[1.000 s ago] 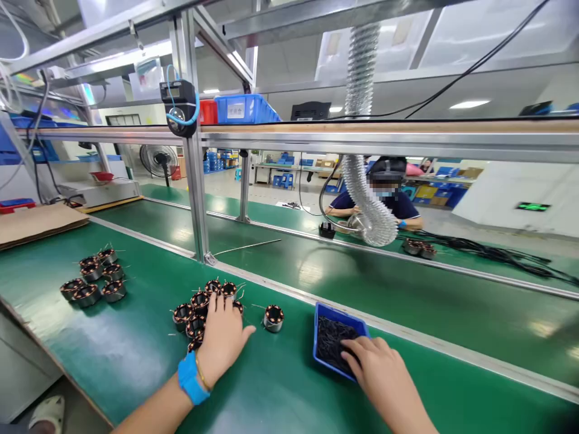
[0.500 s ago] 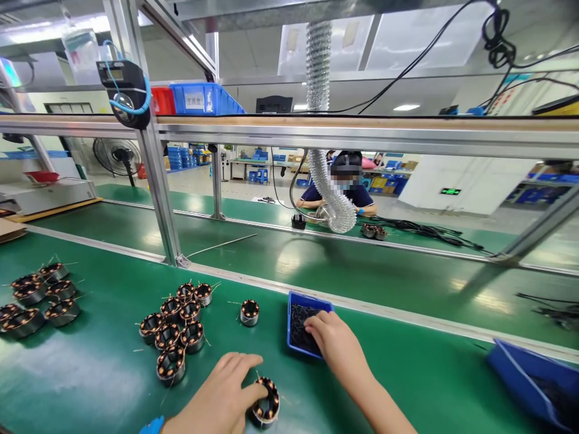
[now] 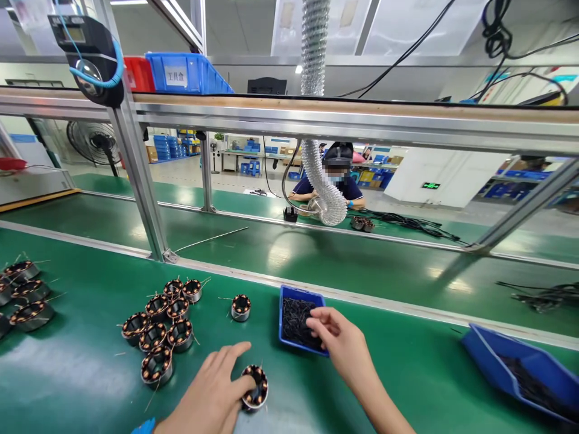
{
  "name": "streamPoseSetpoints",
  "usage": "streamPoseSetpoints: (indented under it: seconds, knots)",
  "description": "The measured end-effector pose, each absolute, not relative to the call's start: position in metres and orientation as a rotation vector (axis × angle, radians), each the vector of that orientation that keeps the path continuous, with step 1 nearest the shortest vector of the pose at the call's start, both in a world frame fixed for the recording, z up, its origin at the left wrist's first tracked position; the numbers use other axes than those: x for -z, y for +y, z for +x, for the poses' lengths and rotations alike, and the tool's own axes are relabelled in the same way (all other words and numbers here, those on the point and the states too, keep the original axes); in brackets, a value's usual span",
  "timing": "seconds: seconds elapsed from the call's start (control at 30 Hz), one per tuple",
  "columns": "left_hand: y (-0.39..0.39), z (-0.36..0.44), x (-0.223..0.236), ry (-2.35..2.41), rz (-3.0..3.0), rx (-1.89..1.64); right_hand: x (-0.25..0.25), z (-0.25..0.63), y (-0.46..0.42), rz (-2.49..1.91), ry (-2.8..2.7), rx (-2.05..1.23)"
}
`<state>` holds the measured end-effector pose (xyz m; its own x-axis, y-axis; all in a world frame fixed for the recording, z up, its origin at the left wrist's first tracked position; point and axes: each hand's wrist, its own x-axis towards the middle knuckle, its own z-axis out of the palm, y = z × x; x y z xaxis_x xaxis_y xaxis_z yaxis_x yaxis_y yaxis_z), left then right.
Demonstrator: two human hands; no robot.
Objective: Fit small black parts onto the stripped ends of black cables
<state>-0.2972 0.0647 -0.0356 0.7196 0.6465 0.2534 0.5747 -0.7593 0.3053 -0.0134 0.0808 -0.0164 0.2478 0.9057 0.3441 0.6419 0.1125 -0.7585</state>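
Observation:
My left hand (image 3: 216, 387) is at the lower middle of the head view, its thumb hooked into a copper-wound motor stator (image 3: 256, 389) on the bench. Its index finger stretches past the ring, and the lower fingers are partly hidden. My right hand (image 3: 340, 339) hovers at the right side of a small blue bin (image 3: 281, 319) full of short black tube-like pieces (image 3: 296, 319). Thumb and fingertips are pinched together there; whatever lies between them is too small to make out. One stator (image 3: 240, 308) stands alone left of the bin.
A cluster of several stators (image 3: 156, 337) stands left of my left hand, with more (image 3: 29, 292) at the far left edge. A larger blue bin (image 3: 520, 367) sits on the right. Behind the metal rail (image 3: 253, 278), a co-worker (image 3: 337, 175) sits beyond a hanging duct (image 3: 316, 163).
My right hand has drawn back from inside the bin to its right side, fingertips pinched. My left thumb stays in the stator. The whole view has shifted slightly.

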Motion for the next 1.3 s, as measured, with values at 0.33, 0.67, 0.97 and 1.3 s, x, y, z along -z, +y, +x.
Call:
streamPoseSetpoints:
  seconds: [0.33,0.67,0.97,1.3]
  knots:
    - [0.055,-0.296,0.024,0.803,2.562,-0.496,0.043,-0.074,0.033,-1.294,-1.106,-0.975]
    - [0.056,-0.296,0.022,0.783,2.579,-0.442,0.038,-0.086,0.036,-1.240,-1.358,-0.658]
    - [0.056,-0.296,0.024,0.791,2.554,-0.464,0.034,-0.086,0.036,-1.185,-1.492,-0.533]
    - [0.056,-0.295,0.021,0.773,2.580,-0.471,0.041,-0.076,0.033,-1.199,-1.641,-0.636]
